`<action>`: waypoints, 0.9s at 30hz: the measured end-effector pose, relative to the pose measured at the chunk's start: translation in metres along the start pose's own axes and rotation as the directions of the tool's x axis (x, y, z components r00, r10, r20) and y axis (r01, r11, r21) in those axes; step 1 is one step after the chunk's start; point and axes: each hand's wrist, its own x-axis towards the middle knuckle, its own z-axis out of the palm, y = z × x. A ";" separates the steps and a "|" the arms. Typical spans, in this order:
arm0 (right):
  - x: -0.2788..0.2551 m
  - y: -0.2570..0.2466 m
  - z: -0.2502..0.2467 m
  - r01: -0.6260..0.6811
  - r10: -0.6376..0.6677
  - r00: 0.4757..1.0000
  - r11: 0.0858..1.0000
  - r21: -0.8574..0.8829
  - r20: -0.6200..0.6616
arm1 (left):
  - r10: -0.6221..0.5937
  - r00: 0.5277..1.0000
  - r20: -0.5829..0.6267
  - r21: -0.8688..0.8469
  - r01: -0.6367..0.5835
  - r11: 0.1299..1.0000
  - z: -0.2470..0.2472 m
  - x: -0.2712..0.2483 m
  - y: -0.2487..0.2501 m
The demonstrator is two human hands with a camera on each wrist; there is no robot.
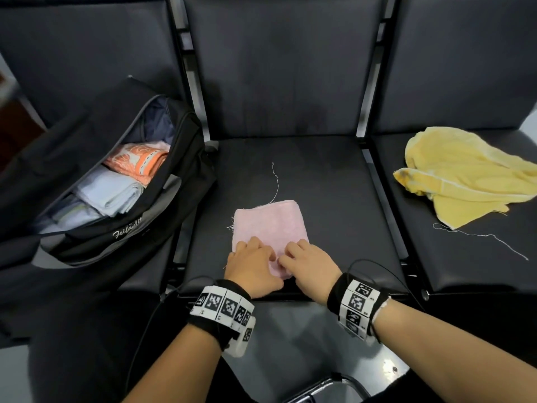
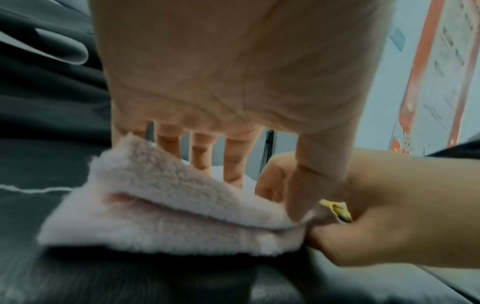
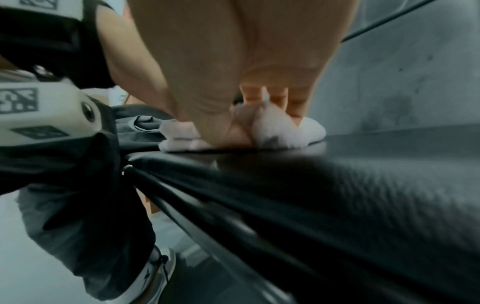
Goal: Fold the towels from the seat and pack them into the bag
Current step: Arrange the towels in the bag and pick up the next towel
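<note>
A pink towel [image 1: 268, 223], folded into a small thick square, lies on the middle seat [image 1: 325, 175] near its front edge. Both hands are at the towel's near edge. My left hand [image 1: 254, 257] lies over the near left part, fingers [image 2: 201, 152] on top and thumb [image 2: 309, 181] down at the edge of the pink towel [image 2: 166, 207]. My right hand [image 1: 305, 260] pinches the near right corner, and the pink towel [image 3: 280, 131] bunches under its curled fingers. A crumpled yellow towel [image 1: 459, 175] lies on the right seat. The black bag [image 1: 162, 216] stands open on the left seat.
Inside the bag lie folded towels, one orange [image 1: 136, 164] and one pale blue [image 1: 113, 193]. A loose thread [image 1: 275, 181] trails from the pink towel towards the seat back. Metal frame bars [image 1: 377, 181] separate the seats. My dark trousers are below.
</note>
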 end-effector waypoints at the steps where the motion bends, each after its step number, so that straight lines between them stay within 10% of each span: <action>1: 0.003 0.002 0.000 -0.035 0.035 0.999 0.998 0.046 0.011 | 0.007 1.000 0.005 0.021 -0.007 1.000 0.000 0.000 0.000; 8: 0.008 0.020 -0.026 -0.197 0.262 0.965 0.764 0.614 -0.018 | 0.035 0.975 -0.218 0.173 0.003 0.985 0.010 -0.001 0.000; 18: -0.012 0.005 0.001 -0.057 0.062 0.998 0.960 0.275 -0.010 | 0.039 0.963 -0.265 0.009 -0.038 0.999 0.005 0.007 -0.011; 27: -0.008 0.034 -0.016 -0.185 0.387 0.912 0.689 0.700 -0.139 | -0.006 0.971 -0.240 -0.110 -0.021 0.994 -0.008 0.012 -0.033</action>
